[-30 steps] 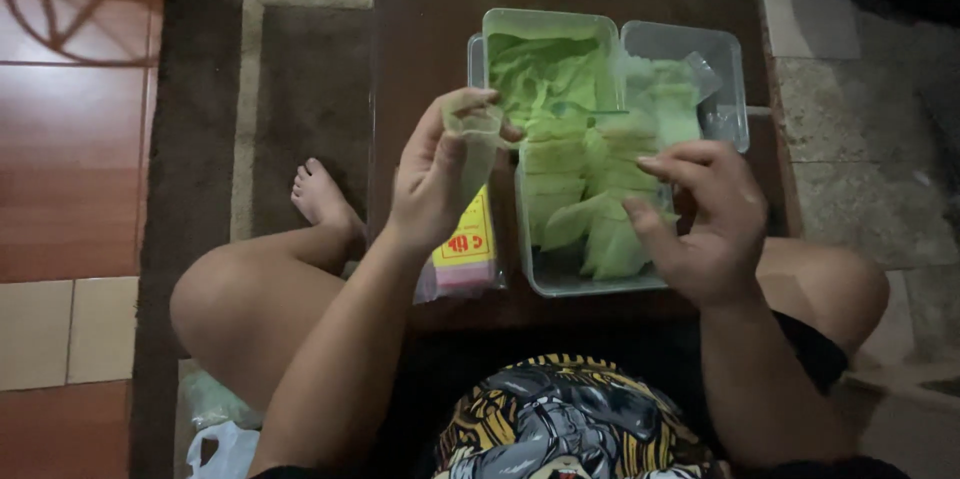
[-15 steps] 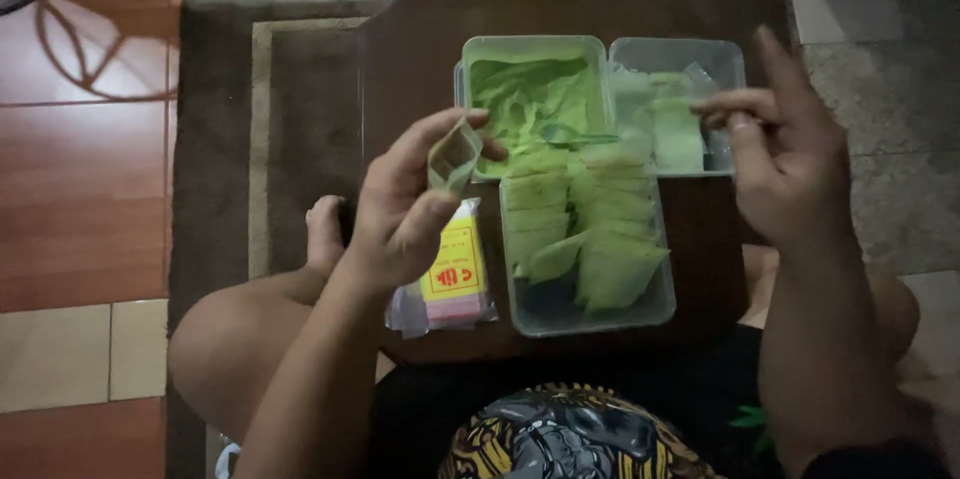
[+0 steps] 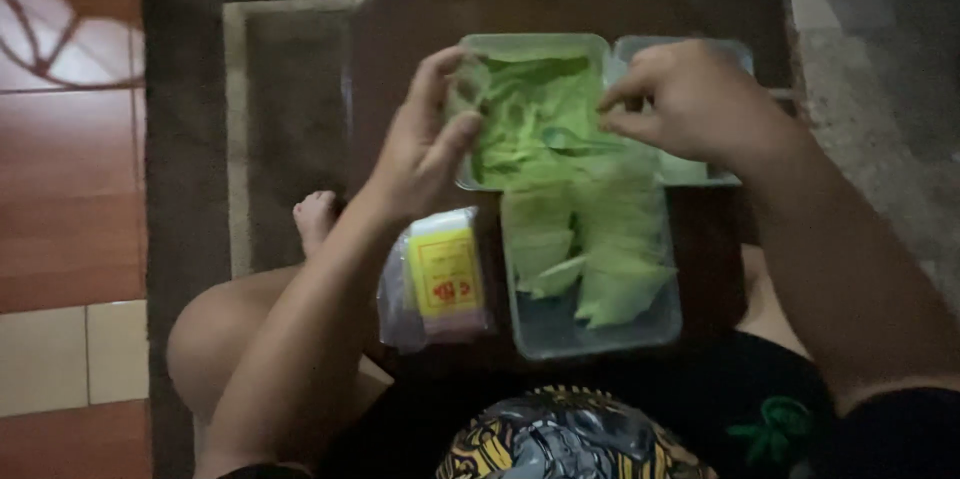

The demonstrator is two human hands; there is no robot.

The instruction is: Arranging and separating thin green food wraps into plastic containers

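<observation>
Landmark = the low dark table [image 3: 420, 29].

Rug [image 3: 190, 139] lies under and around the table, wood floor [image 3: 60, 199] off to its left. Person sits at the table's near edge, knee and bare foot [image 3: 315, 219] by its left side.

On the table, center: long clear tray [image 3: 600, 324] w/ a row of filled green packets [image 3: 590, 259], running near-to-far. At the tray's far end, a clear tub [image 3: 530, 44] full of green powder. Just right of that, a second clear box [image 3: 690, 171], mostly hidden behind the right hand. Left of the tray, near edge: a stack of small plastic bags w/ yellow label [image 3: 440, 279].

Left hand [image 3: 425, 144] is over the tub's left rim, fingers curled, thumb and fingertips pinching a small clear bag [image 3: 470, 89] held roughly upright, mouth up. Hard to tell if it's empty or part filled; blurry.

Right hand [image 3: 700, 104] is over the seam btw tub and second box, thumb and forefinger closed to a pinch pointing left. It seems to hold a small green spoon [image 3: 580, 139]; too blurred to be sure.

Key relation: the small bag is left of the right fingertips, across the tub, well apart but at about the same height. Left hand has it; right hand is the one nearer the powder.
</observation>
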